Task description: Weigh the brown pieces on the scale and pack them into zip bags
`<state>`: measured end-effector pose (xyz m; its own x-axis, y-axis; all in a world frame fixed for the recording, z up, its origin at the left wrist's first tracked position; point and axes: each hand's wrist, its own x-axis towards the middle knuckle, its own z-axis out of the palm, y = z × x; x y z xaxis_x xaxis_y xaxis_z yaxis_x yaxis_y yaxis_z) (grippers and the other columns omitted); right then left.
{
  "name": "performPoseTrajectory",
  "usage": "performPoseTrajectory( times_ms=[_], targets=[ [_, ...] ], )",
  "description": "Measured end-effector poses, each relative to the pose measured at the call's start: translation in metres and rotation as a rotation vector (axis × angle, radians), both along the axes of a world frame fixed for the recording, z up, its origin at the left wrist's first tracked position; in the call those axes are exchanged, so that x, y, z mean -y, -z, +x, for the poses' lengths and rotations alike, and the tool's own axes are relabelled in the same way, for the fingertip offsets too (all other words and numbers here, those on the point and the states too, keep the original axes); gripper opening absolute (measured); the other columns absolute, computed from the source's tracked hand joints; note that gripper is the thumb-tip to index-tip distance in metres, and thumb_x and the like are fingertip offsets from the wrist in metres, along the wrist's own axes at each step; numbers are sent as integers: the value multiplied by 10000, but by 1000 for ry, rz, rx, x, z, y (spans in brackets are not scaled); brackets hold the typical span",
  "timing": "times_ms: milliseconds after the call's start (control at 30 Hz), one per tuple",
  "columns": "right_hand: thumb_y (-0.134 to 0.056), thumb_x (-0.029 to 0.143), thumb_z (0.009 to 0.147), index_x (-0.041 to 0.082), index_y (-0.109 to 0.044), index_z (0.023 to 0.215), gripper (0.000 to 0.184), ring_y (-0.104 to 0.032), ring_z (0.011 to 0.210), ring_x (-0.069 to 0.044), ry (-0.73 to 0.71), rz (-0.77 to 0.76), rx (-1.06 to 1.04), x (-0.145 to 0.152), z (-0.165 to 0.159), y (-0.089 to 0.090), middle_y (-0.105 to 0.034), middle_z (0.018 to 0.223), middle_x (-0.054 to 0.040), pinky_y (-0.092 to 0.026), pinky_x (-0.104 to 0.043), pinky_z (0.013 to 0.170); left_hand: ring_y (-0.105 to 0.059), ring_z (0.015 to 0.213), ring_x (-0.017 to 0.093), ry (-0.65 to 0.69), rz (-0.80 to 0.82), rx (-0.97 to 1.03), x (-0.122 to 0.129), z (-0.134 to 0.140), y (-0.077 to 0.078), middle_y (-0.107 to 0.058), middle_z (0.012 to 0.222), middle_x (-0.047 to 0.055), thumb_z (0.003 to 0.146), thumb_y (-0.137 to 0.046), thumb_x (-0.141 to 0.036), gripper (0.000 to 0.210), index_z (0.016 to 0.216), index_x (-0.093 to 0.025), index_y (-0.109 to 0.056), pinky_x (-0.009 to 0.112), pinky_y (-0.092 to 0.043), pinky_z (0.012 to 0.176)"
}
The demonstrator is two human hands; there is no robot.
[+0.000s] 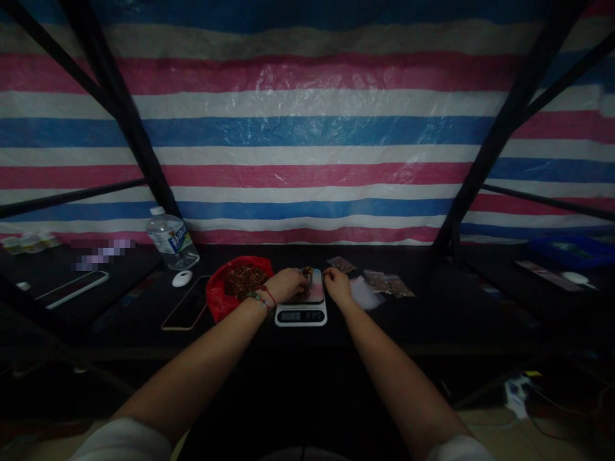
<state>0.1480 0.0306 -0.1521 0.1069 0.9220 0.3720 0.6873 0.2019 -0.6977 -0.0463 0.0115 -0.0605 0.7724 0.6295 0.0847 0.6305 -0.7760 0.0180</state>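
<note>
A white kitchen scale (302, 318) with a dark display stands on the black table in front of me. My left hand (288, 284) reaches over its plate, fingers bent and drawn together around something I cannot make out. Brown bits (301, 296) show beneath these fingers on the plate. Just right of the scale rests my right hand (337, 285), its fingers curled in, with nothing visible in them. Beside my left wrist, a red plastic bag (217, 291) lies open, full of brown dried bits (245, 280).
Small clear bags of brown bits (400, 286) and clear empty bags (366, 293) lie right of my right hand. To the left are a phone (186, 303), a white mouse (182, 278) and a plastic bottle (172, 240). A blue tray (571, 250) stands far right.
</note>
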Motion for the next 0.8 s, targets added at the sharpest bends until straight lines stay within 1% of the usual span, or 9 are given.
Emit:
performPoseTrajectory(
  times_ms=[67, 133, 200, 267, 367, 433, 500, 600, 800],
  targets=[
    [-432, 169, 808, 196, -675, 901, 261, -621, 849, -157, 6, -5, 2, 0, 0, 0, -695, 889, -28, -441, -245, 792, -603, 898, 203, 9, 12, 30, 0, -3, -1, -672, 927, 82, 798, -553, -191, 174, 883, -203, -704, 286, -448, 806],
    [-432, 168, 810, 198, -677, 893, 260, -622, 841, -155, 8, -7, 2, 0, 0, 0, -695, 880, -26, -441, -241, 788, -599, 922, 196, -17, 20, 60, 2, -7, -3, -668, 960, 81, 827, -525, -218, 194, 915, -205, -697, 280, -443, 829],
    [-431, 170, 812, 199, -678, 888, 259, -622, 834, -155, 5, -1, 2, 1, 0, -1, -694, 876, -24, -440, -239, 784, -600, 933, 193, -86, 28, 102, 4, -12, -6, -668, 974, 88, 861, -475, -249, 239, 946, -194, -691, 277, -437, 840],
    [-431, 171, 812, 198, -678, 887, 259, -622, 829, -157, 2, 11, 2, 1, 0, -1, -694, 875, -25, -440, -239, 776, -603, 938, 203, -174, 30, 151, 9, -20, -9, -670, 986, 99, 876, -457, -324, 297, 1011, -176, -676, 282, -436, 835],
    [-434, 173, 810, 199, -678, 885, 257, -619, 827, -161, -1, 13, -2, 2, 0, -2, -693, 873, -29, -440, -241, 772, -618, 890, 223, -263, -39, 169, 17, -31, -11, -676, 970, 103, 793, -545, -497, 458, 1088, -160, -642, 275, -447, 764],
    [-437, 170, 805, 199, -680, 881, 257, -616, 833, -162, -2, 14, -3, 3, 0, -2, -692, 877, -32, -439, -244, 780, -629, 837, 217, -287, -107, 160, 20, -36, -9, -682, 941, 89, 722, -603, -546, 533, 1096, -166, -633, 260, -445, 717],
    [-437, 168, 801, 197, -681, 875, 257, -616, 828, -163, -3, 20, -3, 2, 0, -2, -692, 871, -33, -439, -246, 779, -634, 803, 203, -295, -154, 161, 22, -39, -4, -687, 919, 72, 707, -623, -528, 508, 1076, -180, -637, 245, -437, 696],
    [-433, 170, 799, 195, -681, 869, 258, -619, 813, -166, -1, 28, -6, 2, 0, -2, -691, 856, -33, -443, -247, 756, -636, 791, 189, -302, -178, 180, 21, -38, 1, -689, 887, 56, 712, -635, -454, 410, 1027, -193, -649, 229, -427, 681],
    [-428, 179, 792, 195, -676, 853, 257, -617, 800, -165, 11, 63, -34, 4, 1, -2, -690, 841, -31, -449, -254, 754, -640, 764, 169, -327, -206, 224, 21, -26, 2, -694, 842, 28, 735, -616, -345, 294, 997, -220, -664, 217, -422, 651]
  ],
)
